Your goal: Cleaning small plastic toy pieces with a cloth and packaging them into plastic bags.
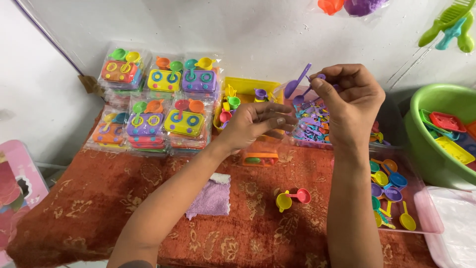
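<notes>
— What is seen beneath the hands?

— A bench covered with a rust-red patterned cloth is seen under both forearms. Well out to the right of the right hand, a large green basin is set, with flat red and yellow plastic pieces lying in it.

— And to the left?

— Beyond and to the left of the left hand, packed toy stove sets in clear wrapping are stacked in two rows. Below the right forearm, a clear pink tray is placed, filled with small toy pans in blue, yellow, purple and orange. Just behind the left hand, a yellow box of tiny cups is found, and behind the right hand a clear box of mixed purple and pink utensils is partly hidden.

— What lies near the forearms?

— A folded lilac cloth is touched by the left forearm. Between the two forearms, a yellow toy pan and a pink toy pan are laid side by side on the bench. Just below the left hand, a small orange tray is seen.

— How are the hands held?

— The right hand is raised, and thin purple toy utensils, one a spatula, are pinched between its thumb and fingertips. The left hand is held half open, palm turned inward, fingers loosely curled toward the right hand; whether anything is gripped in it cannot be told.
</notes>
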